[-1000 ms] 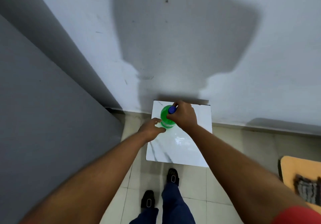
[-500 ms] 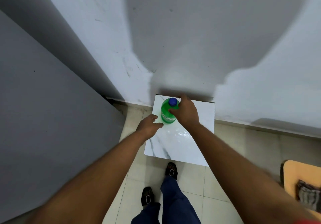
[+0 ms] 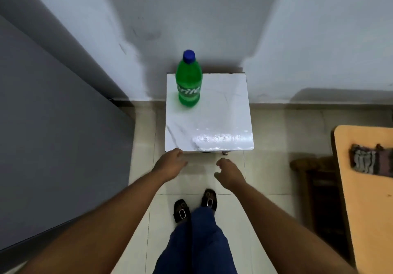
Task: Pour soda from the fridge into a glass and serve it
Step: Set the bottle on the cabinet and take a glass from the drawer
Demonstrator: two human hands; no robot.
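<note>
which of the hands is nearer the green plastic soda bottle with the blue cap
Left. The left hand is just off the white marble table's near-left corner, below the green plastic soda bottle; the right hand hangs further right.

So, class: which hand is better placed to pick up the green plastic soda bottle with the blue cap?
Left, marginally. The green plastic soda bottle stands on the white marble-top table's left rear; the left hand is on that side, the right hand further across.

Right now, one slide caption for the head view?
Capped green soda bottle stands upright on the white marble table; both empty hands, left and right, hang short of its near edge.
</note>
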